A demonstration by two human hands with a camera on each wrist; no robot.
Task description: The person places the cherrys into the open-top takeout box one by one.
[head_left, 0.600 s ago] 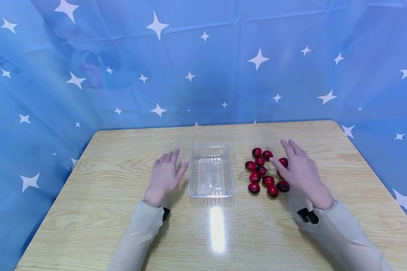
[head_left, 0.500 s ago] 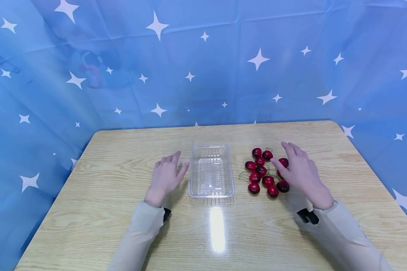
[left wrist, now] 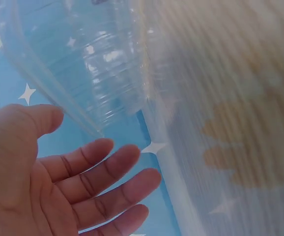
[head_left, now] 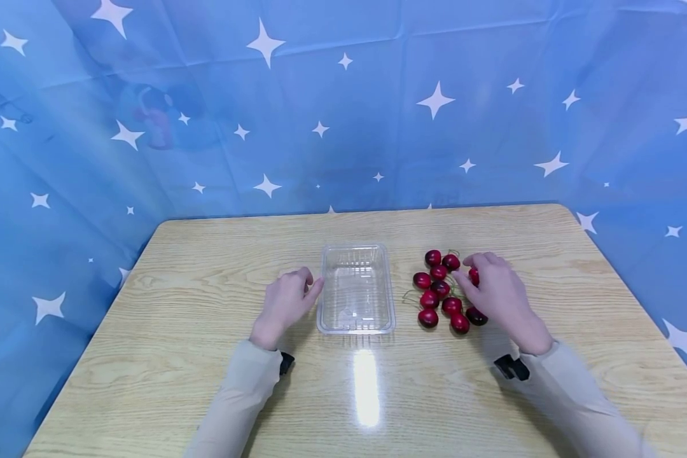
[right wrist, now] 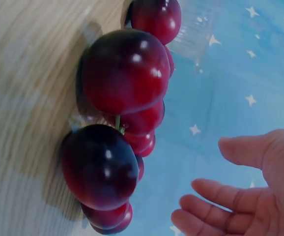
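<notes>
Left hand (head_left: 286, 299) back up, fingers (left wrist: 115, 164) loosely bent, thumb (left wrist: 46, 119) apart, angled inward. Right hand (head_left: 499, 292) well apart from it, back also up, fingers (right wrist: 220, 193) slightly bent, thumb (right wrist: 245, 150) spread from them toward the left hand. Left forearm (head_left: 229, 397) and right forearm (head_left: 584, 404), both in pale sleeves (head_left: 253, 366), sit behind their hands, slanting inward.

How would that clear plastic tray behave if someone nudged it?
The clear plastic tray would probably slide easily, since its see-through walls look thin and it appears unloaded. Its ribbed sides may flex slightly rather than flop. Tipping seems unlikely, given its broad base on the table.
</notes>
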